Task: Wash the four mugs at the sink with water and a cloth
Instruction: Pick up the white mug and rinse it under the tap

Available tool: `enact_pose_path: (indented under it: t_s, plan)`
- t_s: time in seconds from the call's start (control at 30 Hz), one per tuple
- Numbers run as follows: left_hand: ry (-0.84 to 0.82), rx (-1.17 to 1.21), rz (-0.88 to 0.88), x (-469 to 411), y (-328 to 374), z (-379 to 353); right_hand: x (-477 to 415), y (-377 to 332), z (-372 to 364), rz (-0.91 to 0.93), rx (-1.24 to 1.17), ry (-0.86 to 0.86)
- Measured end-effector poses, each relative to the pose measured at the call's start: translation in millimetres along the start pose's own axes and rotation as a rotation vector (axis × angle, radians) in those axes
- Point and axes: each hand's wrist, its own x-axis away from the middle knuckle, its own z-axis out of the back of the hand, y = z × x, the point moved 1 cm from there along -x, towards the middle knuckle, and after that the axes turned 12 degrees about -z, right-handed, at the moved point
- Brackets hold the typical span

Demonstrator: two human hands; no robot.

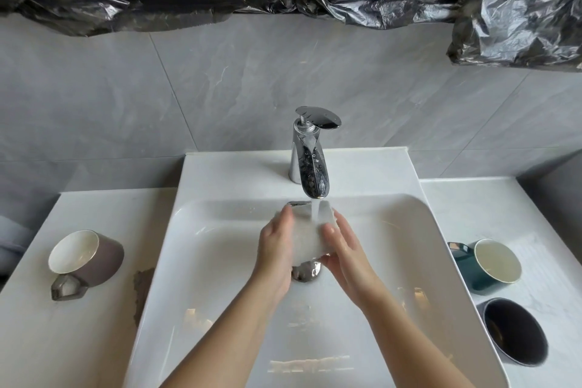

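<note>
**Desk:** What are the fingers doing?

**Photographer:** The left hand (274, 249) has its fingers close together, curled round the left side of a pale, blurred object. I take it for a white mug (310, 239), though I can't be sure. The right hand (343, 249) cups the other side, with the thumb across the front. Both hold it under the running tap (310, 161), over the sink (220, 261). The forearms reach in from below and meet at the basin's middle.

**Desk:** How far along is the job?

**Photographer:** Early or midway, by my reading. A brown mug (91, 257) lies on its side on the left counter. A teal mug (486, 264) and a dark mug (513, 332) lie on the right. Which of them are already washed cannot be told, and I can't make out a cloth.
</note>
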Motion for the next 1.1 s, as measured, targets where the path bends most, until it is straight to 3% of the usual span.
enact_pose_path:
  t_s: [0.1, 0.17, 0.27, 0.33, 0.4, 0.5, 0.63, 0.77, 0.87, 0.97, 1.03, 1.1]
  plan:
    - [0.052, -0.019, 0.075, 0.8, 2.7, -5.9, 0.7, -0.3, -0.8, -0.016, -0.013, 0.107]
    - [-0.056, -0.068, 0.007, 5.2, 3.8, -4.1, -0.4, -0.2, -2.9, -0.054, -0.062, 0.142]
    - [-0.259, -0.379, -0.334, 12.7, -5.2, 9.0, -0.1, -3.4, -0.5, -0.129, -0.165, 0.170]
    - [-0.148, -0.561, -0.559, 8.2, -12.1, 19.6, -0.8, -6.0, 3.4, -0.159, -0.178, 0.140]
    - [-0.173, -0.567, -0.633, 0.2, -13.3, 25.1, -0.1, -9.9, 3.0, -0.194, -0.143, 0.119]
    - [-0.331, -0.457, -0.595, -7.3, -12.8, 21.7, -1.6, -9.0, 1.6, -0.231, -0.018, 0.081]
    - [-0.176, -0.421, -0.500, 1.4, -2.2, 9.6, -2.6, -8.3, -1.6, -0.183, 0.266, 0.142]
    - [-0.062, -0.101, -0.055, 4.1, -5.2, 4.2, 0.1, -6.0, -1.2, -0.050, 0.155, 0.062]
    - [-0.022, 0.225, 0.262, 1.4, -7.3, 6.5, 4.0, -10.2, -0.4, 0.064, 0.292, 0.057]
    - [0.007, 0.374, 0.375, -2.1, -9.5, 11.4, 4.1, -13.7, -2.8, 0.142, 0.320, 0.109]
    - [0.014, 0.199, 0.333, -4.6, -12.5, 15.1, 0.3, -15.1, -0.5, 0.130, 0.283, 0.166]
    - [-0.050, -0.204, 0.170, -9.9, -14.1, 22.5, -2.8, -18.9, 0.6, 0.079, 0.284, 0.158]
